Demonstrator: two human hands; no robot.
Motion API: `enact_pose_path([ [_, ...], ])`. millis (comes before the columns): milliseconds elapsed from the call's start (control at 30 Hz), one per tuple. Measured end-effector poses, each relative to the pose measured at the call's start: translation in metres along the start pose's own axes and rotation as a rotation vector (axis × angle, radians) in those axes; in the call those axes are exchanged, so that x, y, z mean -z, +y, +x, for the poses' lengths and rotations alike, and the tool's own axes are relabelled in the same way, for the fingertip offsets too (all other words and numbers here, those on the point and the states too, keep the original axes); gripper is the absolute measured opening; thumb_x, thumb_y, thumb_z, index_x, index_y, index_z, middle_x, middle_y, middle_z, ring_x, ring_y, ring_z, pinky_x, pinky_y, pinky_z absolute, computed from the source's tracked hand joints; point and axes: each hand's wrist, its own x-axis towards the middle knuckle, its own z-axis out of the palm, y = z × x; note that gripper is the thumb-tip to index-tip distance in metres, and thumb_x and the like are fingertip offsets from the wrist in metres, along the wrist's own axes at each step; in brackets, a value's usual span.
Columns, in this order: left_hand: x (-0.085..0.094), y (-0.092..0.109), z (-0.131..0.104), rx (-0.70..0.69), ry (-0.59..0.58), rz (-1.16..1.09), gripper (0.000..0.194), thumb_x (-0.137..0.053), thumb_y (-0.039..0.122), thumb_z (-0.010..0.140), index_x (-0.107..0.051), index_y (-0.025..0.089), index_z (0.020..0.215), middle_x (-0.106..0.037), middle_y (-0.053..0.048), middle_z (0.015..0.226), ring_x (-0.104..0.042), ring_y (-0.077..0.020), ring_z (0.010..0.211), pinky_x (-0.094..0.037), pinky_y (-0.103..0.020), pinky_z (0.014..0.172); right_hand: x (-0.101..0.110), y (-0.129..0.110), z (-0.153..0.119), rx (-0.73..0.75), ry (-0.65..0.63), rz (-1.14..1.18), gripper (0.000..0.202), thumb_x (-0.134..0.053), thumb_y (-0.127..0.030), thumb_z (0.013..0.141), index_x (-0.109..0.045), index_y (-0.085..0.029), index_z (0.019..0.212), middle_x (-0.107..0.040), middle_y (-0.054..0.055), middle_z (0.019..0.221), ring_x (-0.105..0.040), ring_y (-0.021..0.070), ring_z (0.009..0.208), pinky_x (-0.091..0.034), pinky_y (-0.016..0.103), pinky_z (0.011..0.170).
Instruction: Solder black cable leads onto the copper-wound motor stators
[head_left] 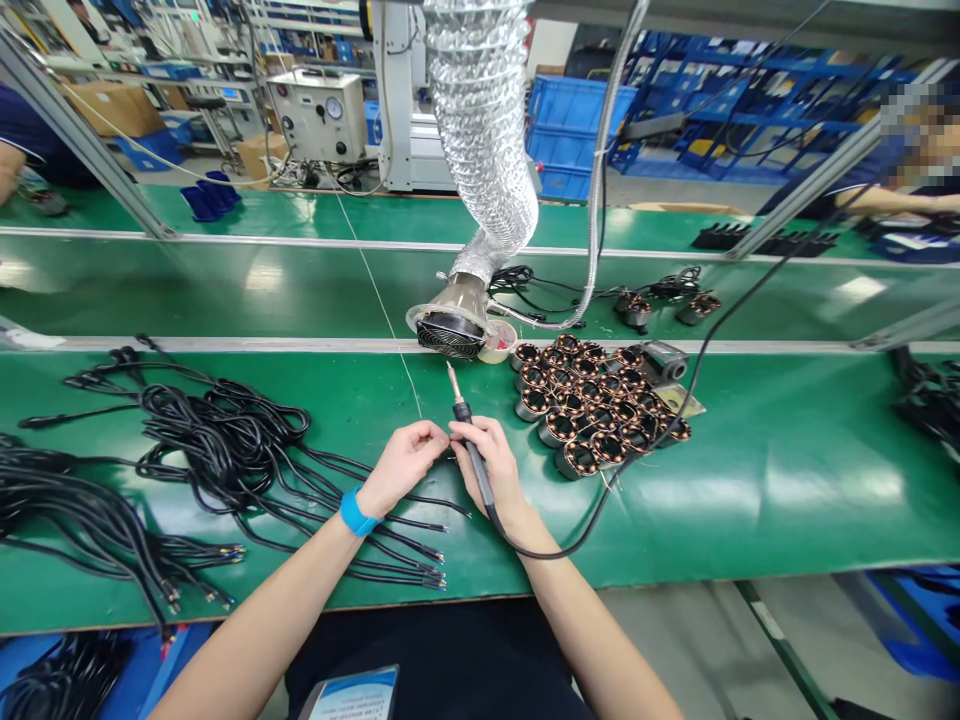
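My right hand (491, 465) is closed around a soldering iron (472, 455), its metal tip pointing up and away toward the fan hood. Pressed together beside it, the fingertips of my left hand (409, 462) pinch something small and dark that I cannot make out. The two hands nearly touch. A thin pale wire (390, 325) hangs from above and ends just over my left hand. Black cables (225, 450) lie to the left, and some run beneath my left wrist with their stripped ends near my body. Copper-wound motor stators (592, 400) stand grouped to the right of my right hand.
Ahead hangs a fume hood (450, 330) on a silver duct (487, 120), next to a small round tub (499, 342). The iron's cord loops past the stators. A metal rail (337, 345) crosses the green bench (772, 480). Co-workers sit at the far left and right.
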Motion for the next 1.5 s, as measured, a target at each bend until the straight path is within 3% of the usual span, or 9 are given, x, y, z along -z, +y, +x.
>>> enact_pose_path([
  [133, 0.004, 0.003, 0.0, -0.014, -0.051, 0.065, 0.037, -0.066, 0.05, 0.081, -0.06, 0.013, 0.083, -0.046, 0.005, 0.061, -0.033, -0.0048, 0.046, -0.024, -0.019, 0.042, 0.0, -0.002, 0.0, 0.048, 0.044, -0.003, 0.039, -0.053, -0.007, 0.092, -0.058, -0.029, 0.124, -0.055, 0.003, 0.103, -0.062, 0.0139, 0.093, -0.056, 0.027, 0.083],
  [300, 0.013, -0.001, 0.004, -0.011, -0.15, 0.124, 0.033, -0.063, 0.047, 0.084, -0.059, 0.014, 0.083, -0.048, 0.005, 0.057, -0.044, -0.0078, 0.046, -0.038, -0.02, 0.045, 0.003, -0.004, -0.001, 0.007, 0.058, 0.024, 0.037, -0.055, -0.006, 0.09, -0.059, -0.026, 0.12, -0.055, 0.004, 0.103, -0.061, 0.0151, 0.094, -0.054, 0.029, 0.085],
  [600, 0.009, -0.002, 0.007, 0.165, -0.147, -0.068, 0.04, -0.07, 0.051, 0.076, -0.052, 0.015, 0.075, -0.035, 0.009, 0.059, -0.02, -0.0018, 0.043, -0.009, -0.018, 0.039, 0.003, -0.005, -0.001, -0.011, 0.008, 0.027, 0.037, -0.053, -0.008, 0.091, -0.057, -0.026, 0.123, -0.055, 0.005, 0.103, -0.061, 0.0155, 0.095, -0.055, 0.031, 0.086],
  [867, 0.012, -0.002, 0.01, 0.172, -0.101, -0.037, 0.038, -0.07, 0.049, 0.074, -0.053, 0.016, 0.073, -0.034, 0.009, 0.057, -0.021, -0.0026, 0.043, -0.008, -0.019, 0.04, 0.005, -0.014, -0.016, -0.103, 0.026, 0.042, 0.037, -0.058, -0.011, 0.089, -0.056, -0.025, 0.122, -0.057, 0.005, 0.103, -0.063, 0.0157, 0.093, -0.055, 0.032, 0.088],
  [1100, 0.014, -0.003, 0.011, 0.175, -0.104, -0.043, 0.036, -0.07, 0.046, 0.075, -0.051, 0.016, 0.072, -0.035, 0.009, 0.057, -0.021, -0.0024, 0.043, -0.008, -0.02, 0.041, -0.001, -0.005, -0.012, -0.238, 0.142, 0.018, 0.031, -0.06, -0.012, 0.088, -0.057, -0.025, 0.116, -0.06, 0.003, 0.096, -0.062, 0.0171, 0.095, -0.053, 0.034, 0.09],
  [1233, 0.015, -0.003, 0.01, 0.172, -0.104, -0.023, 0.036, -0.069, 0.046, 0.076, -0.052, 0.016, 0.072, -0.035, 0.009, 0.058, -0.021, -0.0024, 0.044, -0.009, -0.019, 0.041, -0.003, -0.006, -0.011, -0.239, 0.151, 0.029, 0.032, -0.061, -0.011, 0.088, -0.058, -0.025, 0.116, -0.059, 0.002, 0.097, -0.064, 0.0156, 0.089, -0.054, 0.033, 0.088],
  [1500, 0.02, -0.004, 0.012, 0.198, -0.15, -0.009, 0.036, -0.07, 0.047, 0.075, -0.052, 0.016, 0.072, -0.031, 0.01, 0.055, -0.018, -0.0024, 0.043, -0.007, -0.02, 0.041, 0.004, -0.011, -0.015, -0.232, 0.164, 0.032, 0.033, -0.067, -0.019, 0.087, -0.059, -0.025, 0.118, -0.062, 0.004, 0.1, -0.063, 0.0174, 0.095, -0.054, 0.035, 0.09],
])
